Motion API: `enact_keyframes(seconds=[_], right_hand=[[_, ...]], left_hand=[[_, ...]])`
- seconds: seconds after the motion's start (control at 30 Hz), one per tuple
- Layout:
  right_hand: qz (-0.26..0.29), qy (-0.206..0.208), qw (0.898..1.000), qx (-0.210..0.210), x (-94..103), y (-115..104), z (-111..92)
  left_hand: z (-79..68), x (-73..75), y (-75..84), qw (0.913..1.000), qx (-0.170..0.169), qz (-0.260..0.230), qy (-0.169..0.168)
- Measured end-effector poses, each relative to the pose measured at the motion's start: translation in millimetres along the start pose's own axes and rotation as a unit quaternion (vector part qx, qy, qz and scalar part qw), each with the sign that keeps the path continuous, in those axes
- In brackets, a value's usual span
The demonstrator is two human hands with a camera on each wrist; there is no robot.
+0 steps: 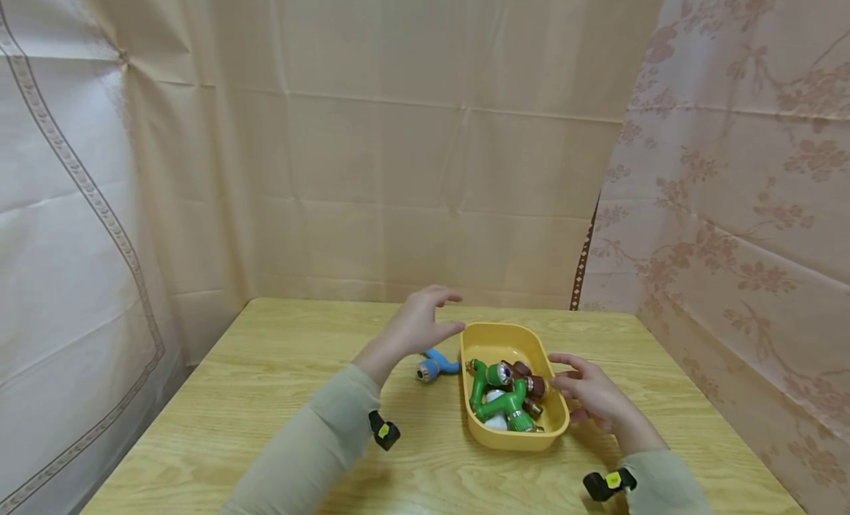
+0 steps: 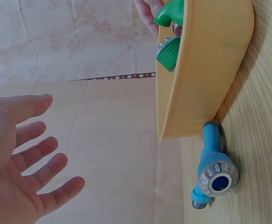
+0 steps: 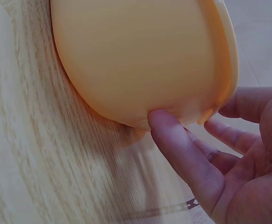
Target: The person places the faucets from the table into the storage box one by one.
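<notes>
A yellow plastic basin (image 1: 516, 441) stands on the table and holds several taps, among them a green tap (image 1: 505, 404), a brown tap (image 1: 534, 386) and something white (image 1: 496, 422). My left hand (image 1: 421, 323) hovers near the basin's left rim, fingers spread and holding nothing. Below it a blue tap (image 2: 218, 177) lies on the table against or close to the basin's left wall. At the opposite side, the fingertips of my right hand (image 1: 593, 393) touch the basin's outer wall, its fingers only slightly bent.
The wooden table (image 1: 285, 367) reaches back to a beige curtain (image 1: 398, 168). A flowered curtain (image 1: 744, 205) hangs along the right, and a pale cloth (image 1: 73, 242) along the left. Each wrist carries a small black camera.
</notes>
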State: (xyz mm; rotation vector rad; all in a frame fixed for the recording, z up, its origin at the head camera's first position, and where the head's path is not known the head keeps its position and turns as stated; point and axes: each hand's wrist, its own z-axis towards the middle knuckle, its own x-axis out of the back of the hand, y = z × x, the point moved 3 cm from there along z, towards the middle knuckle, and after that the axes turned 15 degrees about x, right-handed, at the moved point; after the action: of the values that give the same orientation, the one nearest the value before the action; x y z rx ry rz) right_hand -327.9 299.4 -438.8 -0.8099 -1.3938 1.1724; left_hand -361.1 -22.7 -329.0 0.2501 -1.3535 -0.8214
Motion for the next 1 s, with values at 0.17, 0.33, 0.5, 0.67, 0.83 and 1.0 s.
enact_keyframes(seconds=[0.17,0.33,0.5,0.67,0.83,1.0], right_hand=[[0.002,0.0,1.0,0.0,-0.1,0.4,0.2],[0.003,0.001,1.0,0.001,0.4,1.0,0.3],[0.001,0.0,1.0,-0.001,0.5,1.4,0.3],[0.003,0.0,1.0,0.003,0.7,1.3,0.7],[0.005,0.001,1.0,0.003,0.7,1.9,1.0],[0.006,0.002,1.0,0.003,0.7,2.5,1.4]], left_hand=[[-2.5,3.2,-7.3,0.9997,0.007,-0.015,0.015],[-4.1,3.4,-13.7,0.9992,0.017,-0.027,0.024],[-5.5,1.1,-21.5,0.9988,0.03,-0.026,0.027],[-7.4,-2.8,-29.6,0.9983,0.046,-0.028,0.023],[-10.0,-6.5,-36.2,0.9968,0.069,-0.037,0.019],[-10.9,-12.1,-41.9,0.9957,0.085,-0.035,0.014]])
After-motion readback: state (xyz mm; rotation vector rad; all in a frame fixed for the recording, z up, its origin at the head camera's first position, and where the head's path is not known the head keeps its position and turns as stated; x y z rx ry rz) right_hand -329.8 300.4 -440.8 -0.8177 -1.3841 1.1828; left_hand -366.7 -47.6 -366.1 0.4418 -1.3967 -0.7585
